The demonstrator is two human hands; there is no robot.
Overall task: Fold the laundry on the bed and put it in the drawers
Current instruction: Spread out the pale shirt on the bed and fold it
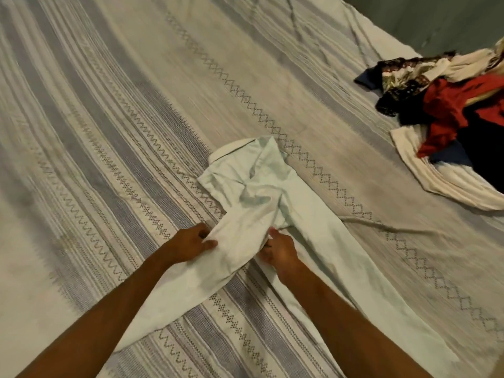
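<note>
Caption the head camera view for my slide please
Both hands, left and right, grip a pale shirt on the bed, unfolded pile waiting.

Dim warm light; striped, zigzag-patterned bedspread covers the bed; grey-green wall behind.

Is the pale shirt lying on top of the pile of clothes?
No. The pale shirt lies flat on the bedspread, apart from the pile of clothes at the right.

Matt, creased pale cloth shirt lies on a woven, stitched-pattern matt bedspread.
</note>
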